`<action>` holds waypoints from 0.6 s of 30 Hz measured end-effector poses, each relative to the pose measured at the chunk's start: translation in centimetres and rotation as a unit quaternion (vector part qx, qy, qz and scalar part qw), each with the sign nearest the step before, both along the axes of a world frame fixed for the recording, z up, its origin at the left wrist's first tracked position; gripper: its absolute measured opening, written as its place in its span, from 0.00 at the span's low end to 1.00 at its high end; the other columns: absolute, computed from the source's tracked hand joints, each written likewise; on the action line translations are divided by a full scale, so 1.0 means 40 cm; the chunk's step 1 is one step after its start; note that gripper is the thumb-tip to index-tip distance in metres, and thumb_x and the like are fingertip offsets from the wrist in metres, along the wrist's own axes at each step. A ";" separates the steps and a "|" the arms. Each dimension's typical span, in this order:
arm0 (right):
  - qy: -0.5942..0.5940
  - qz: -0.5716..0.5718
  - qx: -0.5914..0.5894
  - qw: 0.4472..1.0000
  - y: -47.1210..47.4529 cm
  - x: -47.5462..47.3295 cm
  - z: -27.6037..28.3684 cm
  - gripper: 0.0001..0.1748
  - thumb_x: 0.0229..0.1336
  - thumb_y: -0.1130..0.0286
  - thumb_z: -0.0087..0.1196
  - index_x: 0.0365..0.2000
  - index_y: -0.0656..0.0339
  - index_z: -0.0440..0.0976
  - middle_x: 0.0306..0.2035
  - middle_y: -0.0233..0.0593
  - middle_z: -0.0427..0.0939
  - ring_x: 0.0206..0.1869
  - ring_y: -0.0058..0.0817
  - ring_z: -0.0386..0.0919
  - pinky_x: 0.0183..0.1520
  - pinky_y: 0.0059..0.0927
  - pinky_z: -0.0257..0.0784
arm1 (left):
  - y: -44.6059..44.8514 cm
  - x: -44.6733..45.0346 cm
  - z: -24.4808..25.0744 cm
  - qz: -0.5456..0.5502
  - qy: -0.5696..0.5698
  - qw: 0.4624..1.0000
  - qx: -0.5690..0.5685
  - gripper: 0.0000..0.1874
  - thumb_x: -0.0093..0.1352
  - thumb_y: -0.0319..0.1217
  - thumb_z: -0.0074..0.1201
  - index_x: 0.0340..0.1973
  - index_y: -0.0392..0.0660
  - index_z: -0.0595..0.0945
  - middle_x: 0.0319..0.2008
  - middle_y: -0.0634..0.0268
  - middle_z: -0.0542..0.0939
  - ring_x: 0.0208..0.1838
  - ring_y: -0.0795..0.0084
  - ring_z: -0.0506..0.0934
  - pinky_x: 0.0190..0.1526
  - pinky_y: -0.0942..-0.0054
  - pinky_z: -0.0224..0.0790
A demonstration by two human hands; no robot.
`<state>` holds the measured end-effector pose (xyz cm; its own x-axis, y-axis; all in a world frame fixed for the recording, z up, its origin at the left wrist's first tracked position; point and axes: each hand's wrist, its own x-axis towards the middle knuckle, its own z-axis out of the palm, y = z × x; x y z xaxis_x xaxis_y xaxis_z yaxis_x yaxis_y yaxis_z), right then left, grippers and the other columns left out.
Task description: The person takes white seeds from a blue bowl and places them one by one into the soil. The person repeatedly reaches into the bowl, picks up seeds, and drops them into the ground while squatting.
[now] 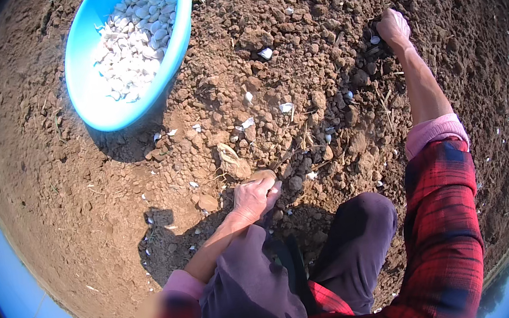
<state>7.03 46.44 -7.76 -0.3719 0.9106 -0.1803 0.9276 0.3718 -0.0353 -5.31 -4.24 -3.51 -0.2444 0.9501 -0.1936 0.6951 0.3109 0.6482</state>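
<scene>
My left hand [255,197] is low over the soil in front of my left knee, its fingers curled. Whether anything lies inside them is hidden. Far out to the right, my right hand [394,28] reaches down to the ground with the fingertips turned out of sight. A pale garlic clove [374,40] lies in a shaded hollow just left of it. More cloves rest on the soil between the hands, among them a white clove [286,107] and another clove [265,53]. A light blue plastic basin [133,114] at the upper left holds many loose garlic cloves [138,44].
Brown, cloddy soil [69,183] spreads all around, with bits of dry straw. A dried plant stalk [227,153] lies beyond my left hand. My knees [364,221] stick up close below the hands. Scattered white pieces dot the ground at the far right.
</scene>
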 end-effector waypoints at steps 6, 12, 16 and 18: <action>0.068 -0.006 0.008 0.998 -0.011 0.047 0.000 0.09 0.53 0.72 0.52 0.33 0.60 0.79 0.36 0.53 0.81 0.41 0.48 0.80 0.45 0.45 0.74 | 0.013 0.004 0.009 0.004 0.016 1.000 0.022 0.07 0.63 0.34 0.58 0.26 0.50 0.77 0.18 0.63 0.76 0.19 0.59 0.78 0.19 0.63 0.70; 0.126 0.095 -0.010 0.988 -0.129 0.076 0.056 0.08 0.56 0.65 0.57 0.34 0.57 0.79 0.37 0.43 0.77 0.42 0.44 0.76 0.45 0.41 0.72 | 0.018 0.001 0.011 0.022 0.011 0.999 0.040 0.11 0.65 0.38 0.58 0.22 0.50 0.77 0.13 0.62 0.76 0.17 0.60 0.78 0.18 0.63 0.69; 0.042 0.089 -0.034 0.995 -0.162 0.031 0.052 0.08 0.51 0.74 0.53 0.28 0.64 0.81 0.32 0.51 0.79 0.35 0.42 0.79 0.40 0.44 0.75 | 0.017 0.001 0.012 0.013 0.018 0.998 0.056 0.11 0.64 0.38 0.58 0.22 0.50 0.77 0.13 0.62 0.76 0.17 0.60 0.78 0.18 0.63 0.68; 0.046 0.076 -0.077 0.993 -0.162 0.018 0.049 0.08 0.48 0.76 0.51 0.27 0.65 0.81 0.27 0.51 0.79 0.29 0.42 0.79 0.35 0.44 0.75 | 0.017 0.002 0.012 -0.012 0.049 0.995 0.089 0.11 0.64 0.38 0.58 0.22 0.50 0.77 0.13 0.62 0.77 0.17 0.61 0.78 0.18 0.63 0.68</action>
